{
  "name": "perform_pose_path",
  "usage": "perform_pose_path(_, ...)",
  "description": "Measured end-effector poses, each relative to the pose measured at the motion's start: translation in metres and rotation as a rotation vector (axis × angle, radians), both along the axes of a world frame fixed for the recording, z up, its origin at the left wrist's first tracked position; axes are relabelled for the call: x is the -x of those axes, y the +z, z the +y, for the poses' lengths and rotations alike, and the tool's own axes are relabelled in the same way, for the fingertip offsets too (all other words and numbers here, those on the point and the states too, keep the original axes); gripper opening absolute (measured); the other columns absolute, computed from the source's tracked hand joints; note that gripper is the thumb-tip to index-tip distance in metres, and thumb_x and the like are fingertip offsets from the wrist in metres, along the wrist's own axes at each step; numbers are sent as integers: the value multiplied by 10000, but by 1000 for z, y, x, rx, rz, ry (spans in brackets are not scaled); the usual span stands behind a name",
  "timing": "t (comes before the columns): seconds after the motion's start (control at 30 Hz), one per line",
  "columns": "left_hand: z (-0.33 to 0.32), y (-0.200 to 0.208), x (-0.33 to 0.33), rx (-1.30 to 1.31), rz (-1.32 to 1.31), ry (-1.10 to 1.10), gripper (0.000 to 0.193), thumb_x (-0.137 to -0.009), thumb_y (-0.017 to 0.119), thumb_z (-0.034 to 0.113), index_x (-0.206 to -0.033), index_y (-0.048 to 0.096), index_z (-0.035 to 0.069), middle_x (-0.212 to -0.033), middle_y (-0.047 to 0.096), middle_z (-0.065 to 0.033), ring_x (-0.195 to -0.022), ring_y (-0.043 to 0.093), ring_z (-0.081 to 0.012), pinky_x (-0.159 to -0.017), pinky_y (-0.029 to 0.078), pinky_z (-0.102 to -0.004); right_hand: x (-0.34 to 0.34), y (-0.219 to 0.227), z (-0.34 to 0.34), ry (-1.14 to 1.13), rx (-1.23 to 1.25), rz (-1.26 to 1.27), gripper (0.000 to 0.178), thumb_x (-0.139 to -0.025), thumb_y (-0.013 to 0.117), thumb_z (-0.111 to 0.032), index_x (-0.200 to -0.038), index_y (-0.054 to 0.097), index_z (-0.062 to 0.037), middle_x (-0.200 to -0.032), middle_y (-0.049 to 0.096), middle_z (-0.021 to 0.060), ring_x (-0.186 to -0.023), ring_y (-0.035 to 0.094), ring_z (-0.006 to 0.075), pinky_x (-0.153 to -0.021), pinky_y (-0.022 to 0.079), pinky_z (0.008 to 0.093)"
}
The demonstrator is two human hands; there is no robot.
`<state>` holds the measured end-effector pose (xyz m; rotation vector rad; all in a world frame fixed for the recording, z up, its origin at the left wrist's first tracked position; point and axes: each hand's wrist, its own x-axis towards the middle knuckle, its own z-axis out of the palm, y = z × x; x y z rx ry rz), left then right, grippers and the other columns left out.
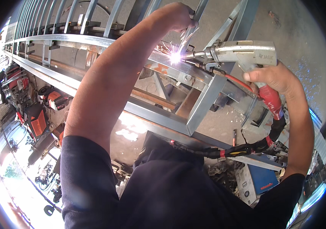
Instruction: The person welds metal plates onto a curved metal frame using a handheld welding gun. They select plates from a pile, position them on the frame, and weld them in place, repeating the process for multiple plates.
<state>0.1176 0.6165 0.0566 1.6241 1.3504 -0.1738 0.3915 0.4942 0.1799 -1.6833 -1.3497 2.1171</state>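
Right, the right hand [271,78] is wrapped tight round the red grip of the welding gun [243,53], finger curled near the trigger, nozzle pressed in at the joint where the arc [175,57] is blazing white and throwing sparks. Up above, the left hand [178,17] is closed round a slanted steel bar [195,17], bracing it just past the arc, and that's the worry: bare skin, bare forearm, sparks fanning out right beneath it, so a burn looks likely if the spatter lifts any higher. If that hand flinches, the bar could shift while the bead is soft and the joint may set crooked. The gun's cable [247,149] loops down under the right arm and across the frame's lower rail; snag it on a corner there and the nozzle could be tugged off the seam. Out from the hands, it's all one long frame [163,114] of grey square tubing, rails running away to the upper left with upright bars along its far edge, a cross member meeting the near rail at a sharp corner below the gun. Under it, bare concrete floor [300,34]. Down on the left, an orange welding machine [37,120] and cluttered gear; lower right, a blue box [264,179] among scrap, daylight glaring at the rim.
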Motion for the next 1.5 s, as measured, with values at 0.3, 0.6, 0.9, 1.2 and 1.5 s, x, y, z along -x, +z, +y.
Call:
perform_pose_path(0.3, 5, 3, -4, -28, 35, -150, 365, -966, 638, 332, -1222, 712, 83, -1102, 721, -139, -975, 695, -221, -858, 555, -372, 2, 0, -1, -5, 0, 42, 238, -833, 773, -161, -981, 694, 7, -749, 681, 73, -574, 635, 162, -514, 530, 315)
perform_pose_path(0.6, 7, -1, -4, -49, 19, -167, 356, -955, 656, 312, -1202, 716, 63, -1014, 721, -137, -892, 696, -219, -795, 556, -370, -5, -2, -2, 32, -23, 15, 245, -836, 786, -178, -967, 694, 8, -761, 688, 71, -576, 638, 153, -537, 538, 313)
perform_pose_path(0.9, 8, -3, -5, -61, 5, -176, 349, -945, 673, 293, -1183, 719, 42, -927, 720, -134, -809, 698, -218, -732, 557, -368, -7, 0, -4, -4, 39, 2, 272, -829, 791, -180, -1003, 688, 1, -795, 688, 64, -604, 640, 154, -550, 535, 315)
perform_pose_path(1.2, 8, -7, 0, -66, -32, -182, 342, -934, 691, 273, -1164, 723, 21, -839, 720, -132, -726, 699, -216, -669, 558, -366, -11, 0, -9, -25, 42, -3, 303, -819, 791, -157, -1048, 683, 9, -815, 687, 64, -627, 646, 158, -560, 538, 316)
perform_pose_path(1.5, 17, -53, 21, 47, -287, -36, 405, -872, 780, 262, -1208, 709, 47, -793, 724, -129, -657, 695, -192, -613, 569, -354, -49, 24, -36, -158, -1, -63, 313, -814, 791, -168, -1034, 682, 26, -792, 686, 76, -631, 653, 178, -599, 546, 324)
